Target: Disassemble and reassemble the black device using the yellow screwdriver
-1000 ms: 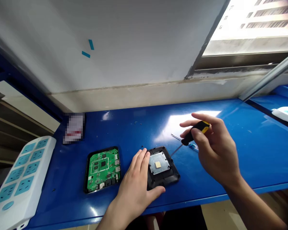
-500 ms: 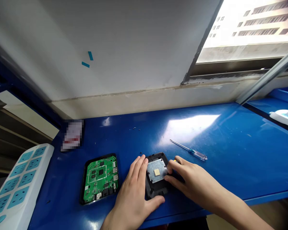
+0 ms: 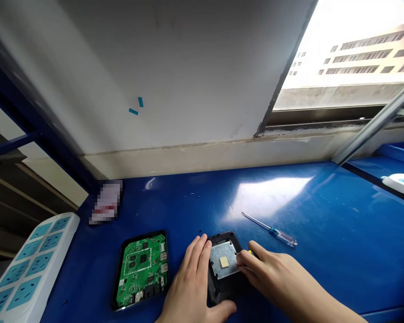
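Note:
My left hand (image 3: 191, 278) lies along the left edge of a black plastic cover (image 3: 218, 291), its thumb by the near edge, holding it on the table. Inside the cover is a silver metal plate (image 3: 217, 267) with a small cream pad (image 3: 224, 262) on it. My right hand (image 3: 265, 269) is closed at the plate's right edge, fingertips bent against it. A bit of yellow shows between its fingers; the rest of that thing is hidden. To the left lies a green circuit board (image 3: 139, 276) in a black case (image 3: 119, 269).
A screwdriver (image 3: 269, 229) with a clear handle lies beyond my right hand. Several tiny dark screws (image 3: 192, 194) are scattered toward the wall. A white power strip (image 3: 72, 222) stands at the left edge, with a blurred card-like item (image 3: 106, 202) behind it on the blue table (image 3: 340, 251).
The whole scene sits lower in view as the camera tilts up. My right fingers have drawn closer together at the plate's right edge. My left hand stays on the cover.

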